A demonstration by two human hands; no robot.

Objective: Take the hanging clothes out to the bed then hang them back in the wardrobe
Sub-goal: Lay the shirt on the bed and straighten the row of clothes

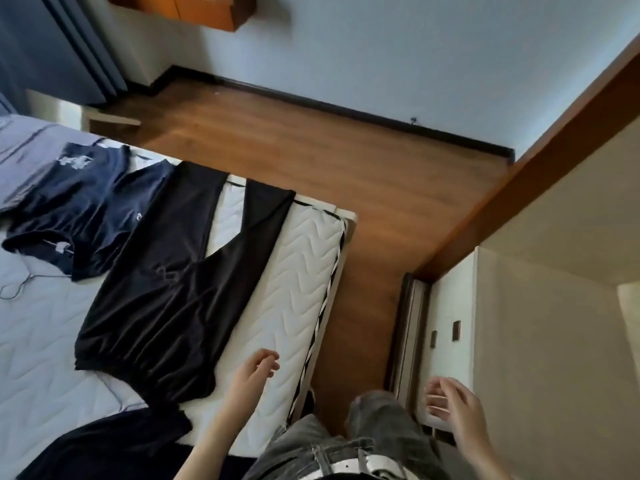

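Black trousers (pixel 173 278) lie spread flat across the white quilted mattress (pixel 298 271), legs pointing toward the floor side. A navy T-shirt (pixel 79 209) lies beside them further up the bed. Another dark garment (pixel 114 445) lies at the lower left of the bed. My left hand (pixel 256 370) hovers over the mattress edge just right of the trouser waistband, fingers loosely curled and empty. My right hand (pixel 453 407) is raised beside the wardrobe (pixel 540 341), fingers relaxed and holding nothing.
Wooden floor (pixel 311 150) runs between the bed and the pale wall. The wardrobe's wooden frame (pixel 540 161) and sliding track (pixel 408 327) stand at the right. A wooden shelf (pixel 194 8) hangs on the wall above. My legs in grey jeans (pixel 346 441) stand between bed and wardrobe.
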